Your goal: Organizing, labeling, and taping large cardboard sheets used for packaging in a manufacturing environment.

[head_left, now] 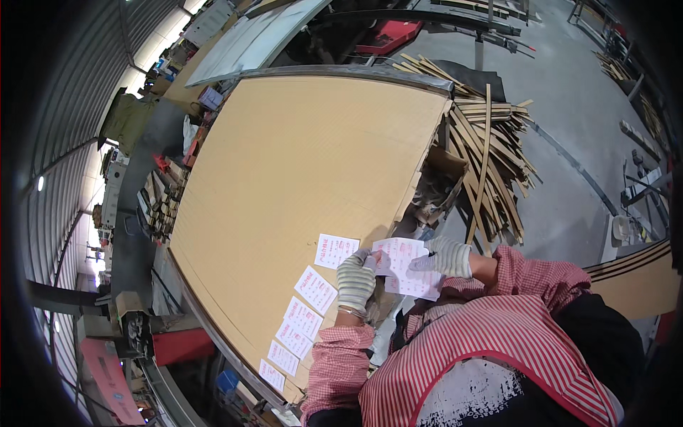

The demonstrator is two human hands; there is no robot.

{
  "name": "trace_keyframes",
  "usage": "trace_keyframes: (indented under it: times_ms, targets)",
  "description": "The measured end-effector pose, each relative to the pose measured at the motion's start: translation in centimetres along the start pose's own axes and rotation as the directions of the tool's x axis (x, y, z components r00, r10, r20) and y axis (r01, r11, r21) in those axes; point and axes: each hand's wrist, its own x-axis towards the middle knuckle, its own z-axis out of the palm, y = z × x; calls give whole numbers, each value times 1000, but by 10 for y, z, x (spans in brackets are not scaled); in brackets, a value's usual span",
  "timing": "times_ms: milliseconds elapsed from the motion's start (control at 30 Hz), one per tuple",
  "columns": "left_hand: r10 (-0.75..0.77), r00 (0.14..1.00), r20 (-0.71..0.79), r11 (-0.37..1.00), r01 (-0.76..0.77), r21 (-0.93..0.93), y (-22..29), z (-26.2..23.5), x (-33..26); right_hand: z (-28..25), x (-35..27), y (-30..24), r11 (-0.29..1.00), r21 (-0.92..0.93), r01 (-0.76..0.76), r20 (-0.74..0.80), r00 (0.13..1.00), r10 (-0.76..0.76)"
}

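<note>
I hold a white paper sheet with reddish print (409, 274) at the near right edge of a large cardboard-covered table (313, 156). My left hand (356, 281), in a striped knit glove, pinches the sheet's left edge. My right hand (448, 256), gloved alike, grips it from the right with the thumb on top. Whether it is one sheet or a stack, I cannot tell. Several smaller white printed slips lie in a slanting row left of my left hand; the topmost slip (336, 250) is beside its fingers, and the lowest slip (272, 375) lies near the table's front corner.
A heap of long thin strips (491, 156) lies on the floor right of the table. An opened carton (447, 167) stands against the table's right side. Red machinery (183, 346) is at the lower left, and a pale sheet (260, 39) lies beyond the far edge.
</note>
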Motion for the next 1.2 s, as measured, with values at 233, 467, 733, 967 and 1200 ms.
trace_keyframes:
  times_ms: [233,467,733,967,1200]
  targets:
    - [12,978,-210,980,-53,-190,-25,-23,80,-21,11,21,955,-272,121,-44,989,-138]
    - [150,943,-298,928,-31,370,-40,-49,122,-47,8,36,1000,-6,23,-25,999,-23]
    - [131,991,32,961,-118,-251,5,41,76,-53,6,30,995,-43,87,-82,993,-90]
    - [77,996,38,997,-77,2,33,27,72,-55,-2,7,993,113,-18,-33,999,22]
    - [-79,997,0,926,73,-370,31,-2,137,-74,-3,12,998,64,6,-100,995,0]
